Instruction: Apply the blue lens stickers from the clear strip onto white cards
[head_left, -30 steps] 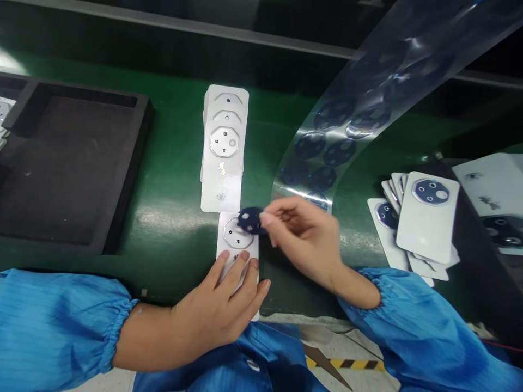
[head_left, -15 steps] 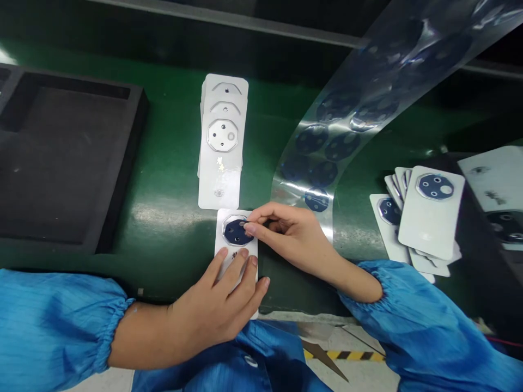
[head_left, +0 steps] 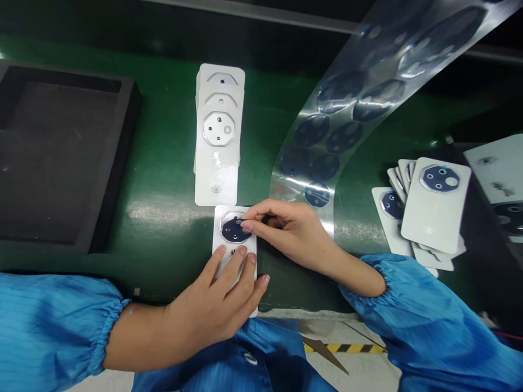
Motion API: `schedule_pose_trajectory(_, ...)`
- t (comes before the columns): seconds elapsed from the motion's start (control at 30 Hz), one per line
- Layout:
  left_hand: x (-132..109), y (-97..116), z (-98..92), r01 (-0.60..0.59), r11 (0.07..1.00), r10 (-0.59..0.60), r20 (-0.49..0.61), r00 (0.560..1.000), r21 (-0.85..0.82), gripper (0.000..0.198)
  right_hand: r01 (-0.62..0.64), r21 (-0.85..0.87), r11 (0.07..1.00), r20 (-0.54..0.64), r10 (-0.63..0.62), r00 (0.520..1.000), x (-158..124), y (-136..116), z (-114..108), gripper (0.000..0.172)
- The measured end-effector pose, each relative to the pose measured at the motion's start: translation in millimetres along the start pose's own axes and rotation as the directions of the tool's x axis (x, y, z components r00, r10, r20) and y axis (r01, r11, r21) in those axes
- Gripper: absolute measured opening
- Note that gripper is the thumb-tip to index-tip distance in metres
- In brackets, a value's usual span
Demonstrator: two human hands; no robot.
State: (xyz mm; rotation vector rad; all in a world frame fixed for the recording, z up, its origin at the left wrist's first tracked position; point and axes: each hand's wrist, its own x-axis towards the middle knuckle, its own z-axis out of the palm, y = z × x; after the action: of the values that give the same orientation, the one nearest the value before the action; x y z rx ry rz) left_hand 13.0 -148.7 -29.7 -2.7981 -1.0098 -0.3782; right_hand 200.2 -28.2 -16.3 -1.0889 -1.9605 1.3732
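A white phone back panel (head_left: 218,260) with an octagonal camera ring lies at the table's front edge. My left hand (head_left: 218,302) rests over its lower part, fingers spread flat on it; the thumb is hidden. My right hand (head_left: 294,231) pinches the right edge of a dark blue octagonal film sticker (head_left: 233,231) between thumb and forefinger. The sticker lies over the camera ring, slightly off towards the lower right, leaving white showing at the upper left. Just beyond is an overlapping stack of white phone back panels (head_left: 216,169) with white camera areas.
A clear strip of dark blue stickers (head_left: 302,185) curves up to the right. Right of it lies a pile of panels with blue camera areas (head_left: 435,218). A black tray (head_left: 53,163) sits at left on the green table (head_left: 167,179). More panels (head_left: 500,169) lie far right.
The sticker has shifted slightly down relative to the camera ring, with my right hand still pinching it. My left hand stays on the panel. The whole view has shifted slightly.
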Motion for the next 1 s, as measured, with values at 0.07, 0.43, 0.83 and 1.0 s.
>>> schedule_pose_trajectory(0.07,0,0,0.4,0.001,1.0,-0.001,-0.004,1.0,0.001,0.038,-0.005,-0.009,1.0,0.001,0.005,1.0,0,-1,0,0.01)
schedule_pose_trajectory(0.43,-1,0,0.2,0.002,1.0,-0.002,0.005,1.0,0.004,0.039,0.024,-0.093,0.995,0.008,-0.024,1.0,0,-4,-1,0.007)
schedule_pose_trajectory(0.83,-2,2,2.3,-0.004,1.0,0.003,0.031,1.0,0.023,0.042,0.226,-0.804,0.55,0.047,-0.321,0.946,-1,-2,2,0.036)
schedule_pose_trajectory(1.0,-4,2,0.9,-0.014,0.998,0.014,0.001,1.0,0.054,0.041,0.215,-0.728,0.651,0.044,-0.269,0.962,10,3,11,0.056)
